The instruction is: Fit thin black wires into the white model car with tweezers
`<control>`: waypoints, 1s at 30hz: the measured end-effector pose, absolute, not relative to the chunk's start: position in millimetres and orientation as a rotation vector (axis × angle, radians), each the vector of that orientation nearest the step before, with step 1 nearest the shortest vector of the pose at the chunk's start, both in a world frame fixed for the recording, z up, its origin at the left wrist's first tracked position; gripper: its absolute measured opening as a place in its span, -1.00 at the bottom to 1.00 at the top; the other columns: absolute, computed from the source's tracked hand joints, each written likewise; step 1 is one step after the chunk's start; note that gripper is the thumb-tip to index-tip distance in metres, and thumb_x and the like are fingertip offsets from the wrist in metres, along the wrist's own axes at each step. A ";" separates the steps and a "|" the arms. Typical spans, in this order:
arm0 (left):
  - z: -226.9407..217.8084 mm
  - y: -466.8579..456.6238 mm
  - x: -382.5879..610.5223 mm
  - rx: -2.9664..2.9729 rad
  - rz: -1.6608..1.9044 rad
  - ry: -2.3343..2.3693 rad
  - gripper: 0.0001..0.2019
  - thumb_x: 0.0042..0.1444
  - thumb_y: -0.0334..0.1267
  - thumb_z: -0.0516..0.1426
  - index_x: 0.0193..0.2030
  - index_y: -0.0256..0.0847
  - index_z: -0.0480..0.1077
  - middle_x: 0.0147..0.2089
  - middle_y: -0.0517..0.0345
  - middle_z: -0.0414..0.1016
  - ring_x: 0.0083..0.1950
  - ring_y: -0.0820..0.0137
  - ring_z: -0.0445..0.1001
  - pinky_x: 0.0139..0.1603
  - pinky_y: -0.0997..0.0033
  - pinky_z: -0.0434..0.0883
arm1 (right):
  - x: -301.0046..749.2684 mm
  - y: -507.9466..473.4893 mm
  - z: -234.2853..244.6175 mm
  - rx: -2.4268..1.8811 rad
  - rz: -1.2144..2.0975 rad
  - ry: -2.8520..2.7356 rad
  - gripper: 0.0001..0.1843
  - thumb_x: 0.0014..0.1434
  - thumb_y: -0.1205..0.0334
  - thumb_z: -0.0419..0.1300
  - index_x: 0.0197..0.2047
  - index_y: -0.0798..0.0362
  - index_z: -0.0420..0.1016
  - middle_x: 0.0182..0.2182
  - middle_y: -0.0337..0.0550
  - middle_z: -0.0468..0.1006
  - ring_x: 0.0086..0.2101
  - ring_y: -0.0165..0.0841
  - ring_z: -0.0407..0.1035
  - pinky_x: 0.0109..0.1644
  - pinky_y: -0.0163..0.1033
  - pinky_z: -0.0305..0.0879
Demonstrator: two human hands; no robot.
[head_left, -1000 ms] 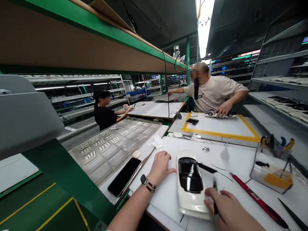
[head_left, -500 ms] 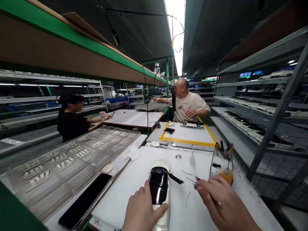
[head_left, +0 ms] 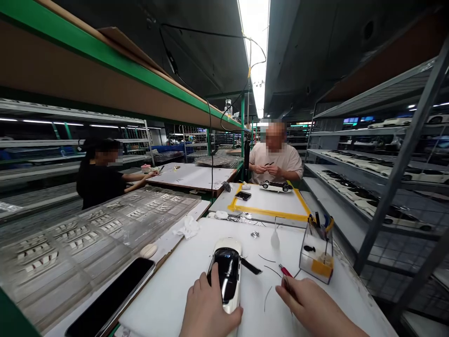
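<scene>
**Left hand settles on the car while the right goes to the red tool**

The left hand (head_left: 206, 304), apart from the car a second ago, now holds the white model car (head_left: 230, 276) by its rear half, index finger on the dark roof and thumb across to the right flank. The car stands upright on the white tabletop (head_left: 164, 299), nose away from the person, a dark panel (head_left: 251, 266), perhaps an open door, jutting from its right side.

The right hand (head_left: 308, 302) has left the car's rear and is over the red pen-shaped tool (head_left: 286, 271), fingers drawn narrow; whether they grip it or something smaller, I cannot tell. Thin dark strands (head_left: 272, 270) lie between hand and car. The change seems to leave the car steadied by one hand, with the other busy among the tools.
</scene>
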State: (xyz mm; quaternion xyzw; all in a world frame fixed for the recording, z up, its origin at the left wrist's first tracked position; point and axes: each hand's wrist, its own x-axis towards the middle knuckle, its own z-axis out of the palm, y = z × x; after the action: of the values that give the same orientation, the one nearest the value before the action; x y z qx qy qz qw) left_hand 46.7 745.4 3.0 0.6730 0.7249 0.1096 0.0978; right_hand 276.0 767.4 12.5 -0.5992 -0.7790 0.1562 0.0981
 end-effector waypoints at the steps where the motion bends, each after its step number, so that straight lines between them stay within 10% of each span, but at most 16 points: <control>1: 4.3 745.9 41.2 2.017 0.337 2.094 -0.14 -0.16 -0.09 0.13 0.30 -0.42 -0.01 0.04 -0.28 0.32 0.07 -0.03 0.31 0.11 0.03 0.22 | 278.8 769.2 10.0 -1.755 0.474 -2.280 -0.59 0.28 -0.01 -0.19 -0.45 0.03 0.24 -0.51 -0.12 0.46 -0.46 -0.26 0.31 -0.45 -0.27 -0.06; 8: 31.2 777.7 -28.5 2.236 0.225 1.324 0.05 -0.37 -0.22 0.33 0.33 -0.06 -0.03 0.30 0.08 0.15 0.29 0.09 0.13 0.30 0.22 0.13 | 294.8 777.3 0.5 -1.683 0.699 -2.008 -0.57 0.28 -0.06 -0.18 -0.49 0.03 0.13 -0.63 -0.22 0.34 -0.57 -0.35 0.25 -0.48 -0.29 0.02; 30: 12.5 856.4 -8.9 2.650 0.258 0.711 0.00 -0.31 -0.25 0.30 0.33 -0.09 -0.06 0.23 0.04 0.23 0.22 0.11 0.19 0.27 0.12 0.12 | 258.1 780.4 14.5 -0.843 0.721 -2.195 -0.83 0.21 0.24 0.13 -0.40 0.05 0.24 -0.48 -0.22 0.35 -0.46 -0.45 0.22 -0.39 -0.31 0.21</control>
State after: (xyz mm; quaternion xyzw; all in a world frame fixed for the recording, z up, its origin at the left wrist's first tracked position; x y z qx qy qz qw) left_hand -8.9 856.4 12.5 0.9438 0.2531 0.0920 0.1915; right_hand 258.1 780.4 14.5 -0.3230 -0.8410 0.2763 0.3346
